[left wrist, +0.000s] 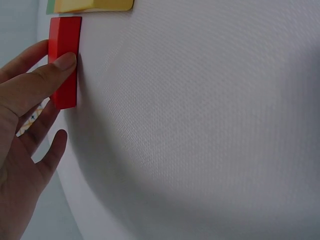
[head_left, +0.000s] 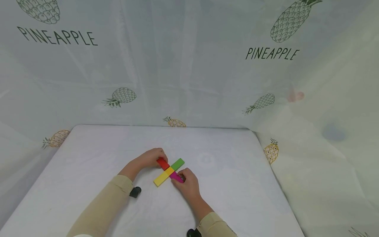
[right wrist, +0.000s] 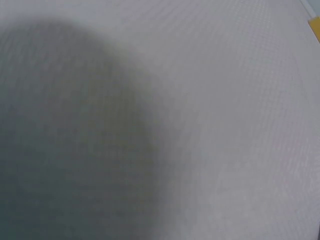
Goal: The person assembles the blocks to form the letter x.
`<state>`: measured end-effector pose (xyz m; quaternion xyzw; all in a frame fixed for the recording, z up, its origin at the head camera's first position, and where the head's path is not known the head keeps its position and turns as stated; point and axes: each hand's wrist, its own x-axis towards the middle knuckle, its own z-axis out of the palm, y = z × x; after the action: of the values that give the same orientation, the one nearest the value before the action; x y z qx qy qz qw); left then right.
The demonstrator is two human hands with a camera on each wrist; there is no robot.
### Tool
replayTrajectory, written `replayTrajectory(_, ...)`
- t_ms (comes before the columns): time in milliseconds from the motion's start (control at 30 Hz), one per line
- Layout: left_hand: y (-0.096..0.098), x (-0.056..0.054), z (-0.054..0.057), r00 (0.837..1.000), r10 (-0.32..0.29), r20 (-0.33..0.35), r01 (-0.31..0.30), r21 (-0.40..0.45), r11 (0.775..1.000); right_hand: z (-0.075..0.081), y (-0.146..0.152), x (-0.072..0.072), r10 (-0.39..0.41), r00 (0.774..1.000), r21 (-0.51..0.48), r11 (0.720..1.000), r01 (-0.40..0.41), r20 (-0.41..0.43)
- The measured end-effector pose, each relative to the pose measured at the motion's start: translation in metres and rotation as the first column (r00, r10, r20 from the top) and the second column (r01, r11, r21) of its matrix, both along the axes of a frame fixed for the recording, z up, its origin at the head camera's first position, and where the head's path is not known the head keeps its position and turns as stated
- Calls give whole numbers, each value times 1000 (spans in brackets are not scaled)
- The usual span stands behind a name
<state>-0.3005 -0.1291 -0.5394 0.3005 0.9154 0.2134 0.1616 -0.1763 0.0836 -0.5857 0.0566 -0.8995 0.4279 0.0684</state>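
Near the middle of the table, several coloured blocks lie in a cross shape. My left hand [head_left: 152,158] pinches the red block [head_left: 162,163] at the cross's upper left; the left wrist view shows the thumb on the red block [left wrist: 64,37], fingers behind it. A narrow gap there parts it from the yellow block [left wrist: 110,5]. On the lower right, my right hand [head_left: 189,185] holds the magenta block [head_left: 176,177] between thumb and fingers. A yellow block [head_left: 161,179] points lower left, with a brighter yellow piece [head_left: 169,170] at the centre. The green block [head_left: 178,164] points upper right.
The white-covered table [head_left: 97,148] has its far edge against a hanging pineapple-print curtain [head_left: 189,65]. Dark wrist devices [head_left: 135,192] sit at both cuffs. In the right wrist view, a yellow-orange corner [right wrist: 315,28] peeks in beside the bare cloth.
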Motion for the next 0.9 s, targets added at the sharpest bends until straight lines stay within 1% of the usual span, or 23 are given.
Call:
replayTrajectory(133, 1, 0, 0, 1000, -2, -4, 2, 2, 1000, 0, 0, -1, 6, 1000, 1, 1000, -6, -12)
replayTrajectory(400, 2, 0, 0, 1000, 12, 7, -12, 2, 1000, 3, 0, 0, 5, 1000, -12, 1000, -5, 13)
replayTrajectory(900, 2, 1, -2, 1000, 9, 13, -9, 12, 1000, 0, 1, -1, 6, 1000, -13, 1000, -6, 12)
